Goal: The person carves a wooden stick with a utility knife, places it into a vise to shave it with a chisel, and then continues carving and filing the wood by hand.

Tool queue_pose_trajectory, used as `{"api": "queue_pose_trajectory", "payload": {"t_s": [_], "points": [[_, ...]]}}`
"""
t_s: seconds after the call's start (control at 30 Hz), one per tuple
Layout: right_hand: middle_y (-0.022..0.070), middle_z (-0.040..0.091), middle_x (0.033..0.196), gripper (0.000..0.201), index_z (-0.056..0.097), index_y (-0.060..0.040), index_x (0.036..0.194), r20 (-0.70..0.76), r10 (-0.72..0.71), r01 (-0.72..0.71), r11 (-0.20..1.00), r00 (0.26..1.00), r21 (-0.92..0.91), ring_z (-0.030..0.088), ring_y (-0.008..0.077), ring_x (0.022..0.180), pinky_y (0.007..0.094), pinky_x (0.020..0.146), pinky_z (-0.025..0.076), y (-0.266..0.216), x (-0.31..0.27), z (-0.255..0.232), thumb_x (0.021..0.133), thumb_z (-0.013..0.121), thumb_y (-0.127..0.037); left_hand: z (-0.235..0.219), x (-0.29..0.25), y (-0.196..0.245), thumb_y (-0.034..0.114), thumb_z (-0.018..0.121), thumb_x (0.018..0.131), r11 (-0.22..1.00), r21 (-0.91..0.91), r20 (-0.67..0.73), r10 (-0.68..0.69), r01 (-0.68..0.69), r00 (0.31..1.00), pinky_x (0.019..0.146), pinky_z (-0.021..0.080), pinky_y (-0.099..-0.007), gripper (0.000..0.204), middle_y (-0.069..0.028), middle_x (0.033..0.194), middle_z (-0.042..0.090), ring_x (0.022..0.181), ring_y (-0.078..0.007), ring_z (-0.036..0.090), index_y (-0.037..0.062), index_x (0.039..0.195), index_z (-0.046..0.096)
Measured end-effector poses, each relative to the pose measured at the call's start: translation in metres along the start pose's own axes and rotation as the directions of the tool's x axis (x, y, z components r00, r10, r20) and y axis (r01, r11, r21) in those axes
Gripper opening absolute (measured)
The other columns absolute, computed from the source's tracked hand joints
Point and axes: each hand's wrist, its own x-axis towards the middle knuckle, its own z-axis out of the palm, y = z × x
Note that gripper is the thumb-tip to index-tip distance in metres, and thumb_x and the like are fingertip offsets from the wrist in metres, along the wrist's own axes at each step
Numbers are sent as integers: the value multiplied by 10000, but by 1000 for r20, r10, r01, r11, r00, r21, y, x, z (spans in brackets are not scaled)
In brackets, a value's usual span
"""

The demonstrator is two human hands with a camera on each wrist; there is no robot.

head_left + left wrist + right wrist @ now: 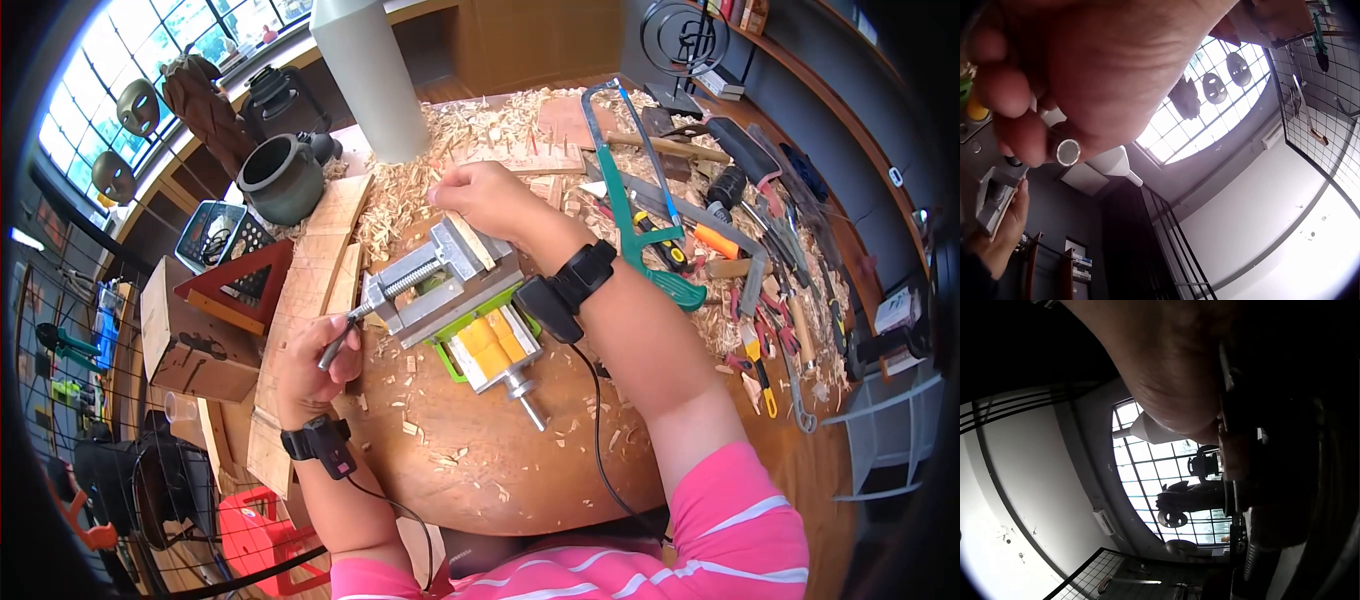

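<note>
Grey metal vise [445,312] is set on the tabletop [400,490] in the head view, presumably for steadiness. Its handle [329,354] is gripped by the curled fingers of the left hand [306,374]; the wood strip [471,242] at its jaws is pinched by the right hand [490,203], probably for alignment. Left wrist view: the handle's end is exposed beside bent fingers. Right wrist view: grasp cannot be told, being shadowed.
</note>
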Motion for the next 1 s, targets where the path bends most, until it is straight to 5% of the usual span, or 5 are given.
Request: {"api": "queue_pose_trajectory", "payload": {"t_s": [0.27,0.57,0.67,0.73,1.0], "points": [[71,738,877,304,774,16,996,-32,-14,13,999,999,-38,669,148,828,335,774,542,0,-1,1,923,761,-279,8,-4,1,326,562,1058,993,-71,-82,-101,95,992,434,303,-286,363,-6,512,493,403,-108,378,6,919,661],[63,732,818,315,774,21,971,-47,-17,12,996,999,-87,661,145,739,335,708,545,-1,0,1,896,756,-284,-4,-2,-6,317,726,973,993,-121,224,35,-7,974,577,467,-278,359,-82,861,677,648,-166,603,19,1150,633],[67,727,813,311,772,17,959,-19,23,-24,994,1000,-107,658,143,739,332,707,542,-2,0,1,900,756,-287,-14,10,-5,180,786,931,999,41,289,-18,6,957,685,540,-295,359,-89,975,704,767,-180,670,29,1204,609],[72,733,819,325,776,17,971,-38,-10,6,996,999,-93,663,146,750,330,713,543,-3,-2,1,901,758,-299,-2,17,5,33,759,920,667,745,104,-156,27,982,809,574,-326,340,-106,1068,715,892,-189,704,40,1224,605],[82,743,858,348,775,17,1002,-39,-11,7,994,999,-105,681,155,801,331,753,549,0,-2,1,903,762,-316,-5,-10,34,137,747,932,986,158,158,-74,48,985,807,545,-268,439,-67,1022,721,900,-127,676,-28,1308,592]]}}
